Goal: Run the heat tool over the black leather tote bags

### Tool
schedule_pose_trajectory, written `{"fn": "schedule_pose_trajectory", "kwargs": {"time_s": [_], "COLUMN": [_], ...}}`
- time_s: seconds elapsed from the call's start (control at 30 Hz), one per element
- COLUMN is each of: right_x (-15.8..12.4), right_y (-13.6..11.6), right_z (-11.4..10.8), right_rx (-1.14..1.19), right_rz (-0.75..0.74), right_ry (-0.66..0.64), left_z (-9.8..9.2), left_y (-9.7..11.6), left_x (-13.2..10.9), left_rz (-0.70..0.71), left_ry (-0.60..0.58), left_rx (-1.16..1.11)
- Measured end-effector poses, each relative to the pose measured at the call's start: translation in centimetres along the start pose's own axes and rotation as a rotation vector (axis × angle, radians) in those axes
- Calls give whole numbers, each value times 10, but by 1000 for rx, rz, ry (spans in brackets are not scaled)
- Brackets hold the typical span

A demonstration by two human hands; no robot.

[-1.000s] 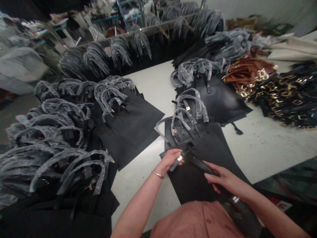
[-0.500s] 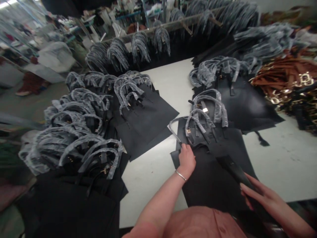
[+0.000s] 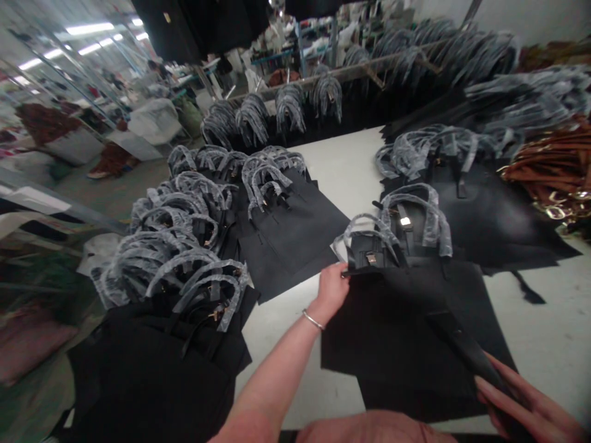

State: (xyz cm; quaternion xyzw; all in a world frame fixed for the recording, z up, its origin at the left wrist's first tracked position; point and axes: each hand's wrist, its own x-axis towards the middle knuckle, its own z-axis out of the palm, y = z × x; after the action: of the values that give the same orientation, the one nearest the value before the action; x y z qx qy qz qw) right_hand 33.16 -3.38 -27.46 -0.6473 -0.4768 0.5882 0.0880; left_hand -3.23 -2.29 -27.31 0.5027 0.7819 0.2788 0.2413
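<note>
My left hand pinches the upper left corner of the top black bag panel, just under its plastic-wrapped handle, and lifts that edge a little. At the lower right, my right hand is closed around a long black strap that runs up across the panel. A thin bracelet sits on my left wrist. The panel lies on a small stack of like panels before me.
The white table holds more stacks of black panels with wrapped handles at left, centre and right. Brown and black buckled straps pile at the far right. A rail of wrapped handles stands behind.
My left hand let go of the strap's buckle end, reached up and took the panel's top corner. My right hand slid down to the right with the strap. The view swung left.
</note>
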Motion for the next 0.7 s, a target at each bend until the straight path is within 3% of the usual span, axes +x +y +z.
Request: {"fn": "schedule_pose_trajectory", "kwargs": {"time_s": [0.07,0.2,0.27,0.3,0.33,0.37,0.47,0.53,0.6,0.7], "right_x": [-6,-24,-29,-30,-29,-27,-18,-13,-11,-9], "right_y": [-6,-30,-40,-43,-44,-44,-42,-42,-46,-56], "right_z": [2,14,24,29,34,40,55,66,77,94], "right_rx": [0,-89,-139,-160,-180,-204,-285,-330,-350,-353], "right_rz": [42,44,49,49,47,36,-20,-56,-67,-57], "right_ry": [-82,-182,-208,-219,-235,-249,-296,-333,-369,-397], "left_z": [-47,-139,-161,-162,-156,-143,-80,-38,-10,5], "left_y": [-18,-53,-64,-67,-69,-71,-76,-81,-87,-95], "left_x": [21,61,65,61,53,43,7,-13,-22,-17], "left_rz": [-2,-72,-116,-110,-70,-3,279,404,447,451], "left_ry": [66,454,686,751,732,635,31,-250,-371,-447], "left_rx": [3,148,275,309,308,278,124,80,67,68]}}
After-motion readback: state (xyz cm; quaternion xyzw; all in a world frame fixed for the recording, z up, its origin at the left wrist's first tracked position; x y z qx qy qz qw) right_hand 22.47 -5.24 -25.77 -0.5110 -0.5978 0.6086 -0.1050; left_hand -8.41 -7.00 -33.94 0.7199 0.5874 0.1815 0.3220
